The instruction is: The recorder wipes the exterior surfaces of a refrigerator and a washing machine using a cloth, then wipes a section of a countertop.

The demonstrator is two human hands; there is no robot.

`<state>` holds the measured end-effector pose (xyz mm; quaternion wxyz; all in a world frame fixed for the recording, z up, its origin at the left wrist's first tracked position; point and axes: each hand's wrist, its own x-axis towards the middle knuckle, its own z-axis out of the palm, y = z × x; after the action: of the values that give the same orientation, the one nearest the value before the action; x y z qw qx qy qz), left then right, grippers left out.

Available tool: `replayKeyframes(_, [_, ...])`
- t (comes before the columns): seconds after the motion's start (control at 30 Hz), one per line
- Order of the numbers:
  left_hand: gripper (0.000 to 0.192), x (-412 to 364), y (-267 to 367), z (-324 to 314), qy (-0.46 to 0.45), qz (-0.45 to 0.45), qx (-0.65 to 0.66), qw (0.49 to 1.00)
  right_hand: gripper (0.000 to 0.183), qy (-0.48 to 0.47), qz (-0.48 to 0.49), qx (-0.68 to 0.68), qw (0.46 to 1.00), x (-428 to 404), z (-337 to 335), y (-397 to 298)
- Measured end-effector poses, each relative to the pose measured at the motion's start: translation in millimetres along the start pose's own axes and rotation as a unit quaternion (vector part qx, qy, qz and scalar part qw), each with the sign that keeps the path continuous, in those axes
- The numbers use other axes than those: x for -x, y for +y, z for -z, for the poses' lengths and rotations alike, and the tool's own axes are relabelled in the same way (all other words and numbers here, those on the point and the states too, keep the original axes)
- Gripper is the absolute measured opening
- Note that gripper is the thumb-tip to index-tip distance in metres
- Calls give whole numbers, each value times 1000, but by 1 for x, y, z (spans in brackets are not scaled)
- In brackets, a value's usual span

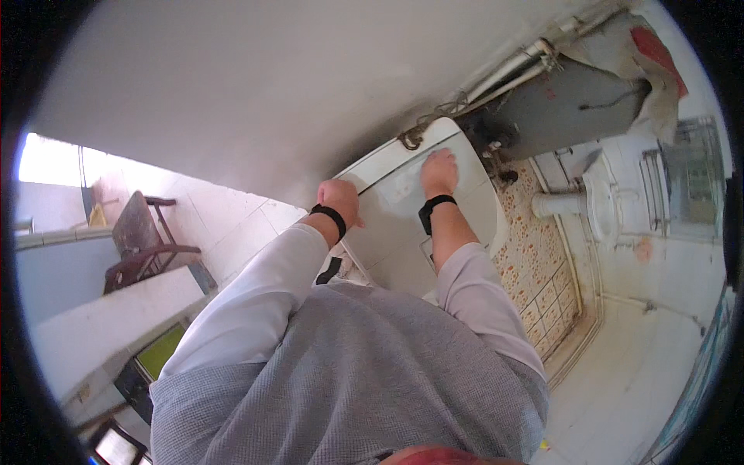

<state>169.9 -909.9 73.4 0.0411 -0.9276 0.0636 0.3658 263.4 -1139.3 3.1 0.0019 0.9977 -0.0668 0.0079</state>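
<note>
A large white panel [407, 209] with a rounded corner, perhaps part of an appliance, lies below me, and a dark seam runs along its far side. My left hand [340, 199] is at its left edge, the fingers bent downward and partly hidden; whether they grip the edge is unclear. Farther right, my right hand [440, 170] rests on or just over the pale surface, its fingertips blurred. Both wrists wear black bands. A brown, curled object [411, 139], perhaps a cord or chain, lies on the far rim.
A pale wall [232, 87] rises beyond the panel. Pipes [511, 70] and a grey board [575, 104] are at upper right, a pedestal washbasin [601, 200] at right beside patterned floor tiles [523, 244]. A wooden chair [139, 232] stands at left.
</note>
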Motion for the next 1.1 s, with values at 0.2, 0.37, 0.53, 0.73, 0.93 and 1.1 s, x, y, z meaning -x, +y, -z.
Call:
replayKeyframes(0.2, [82, -4, 1, 3, -40, 20, -25, 999, 30, -9, -66, -101, 993, -7, -3, -9])
replayKeyframes(0.37, [84, -5, -2, -5, -44, 9, -37, 998, 31, -48, -6, -75, 996, 35, 5, -24])
replayKeyframes(0.53, [82, -19, 5, -2, -73, 1, -80, 994, 28, 6, 61, -71, 996, 120, 7, -42])
replayKeyframes(0.73, [86, -8, 3, 3, -63, -4, -105, 992, 30, 94, 144, -144, 974, 204, 30, -43])
replayKeyframes(0.93, [87, -15, 8, 5, -82, -83, -153, 981, 36, 104, 80, -189, 973, 245, 17, -23])
replayKeyframes(1.1, [83, -37, -7, -15, -23, -122, -178, 976, 36, 44, -121, -187, 974, 284, 14, -36])
